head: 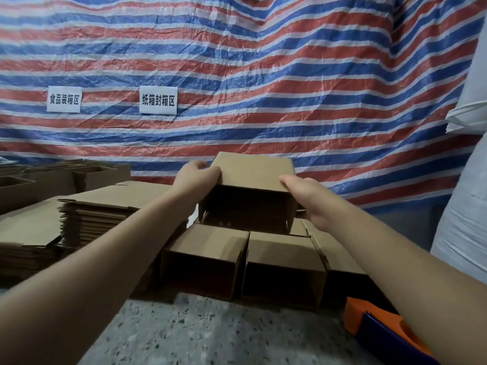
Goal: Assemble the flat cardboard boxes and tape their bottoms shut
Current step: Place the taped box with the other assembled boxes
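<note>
Stacking an assembled box on the row

You are holding the box [253,180] over two boxes [245,262] on the tabletop [210,335], left hand [196,177] and right hand [305,201] gripping its sides; an uneven release could tip it off.
</note>
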### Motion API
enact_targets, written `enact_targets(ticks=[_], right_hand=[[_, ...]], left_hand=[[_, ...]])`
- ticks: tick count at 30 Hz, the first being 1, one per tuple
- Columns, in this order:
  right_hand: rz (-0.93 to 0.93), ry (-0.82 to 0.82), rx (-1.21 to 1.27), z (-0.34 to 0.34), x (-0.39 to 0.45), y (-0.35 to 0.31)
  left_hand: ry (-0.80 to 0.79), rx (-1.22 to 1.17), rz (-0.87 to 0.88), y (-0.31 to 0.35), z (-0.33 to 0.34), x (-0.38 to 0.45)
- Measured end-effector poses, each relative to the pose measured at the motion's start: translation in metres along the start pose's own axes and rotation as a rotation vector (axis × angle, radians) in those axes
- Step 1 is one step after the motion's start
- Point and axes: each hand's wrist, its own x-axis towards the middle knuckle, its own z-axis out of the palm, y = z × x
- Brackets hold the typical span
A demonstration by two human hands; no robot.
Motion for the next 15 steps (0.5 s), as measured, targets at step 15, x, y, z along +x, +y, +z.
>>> enact_targets(ticks=[15], right_hand=[[0.021, 0.02, 0.079, 0.059, 0.301, 0.003]], left_hand=[[0.104, -0.027, -0.215, -0.061, 0.1, 0.285]])
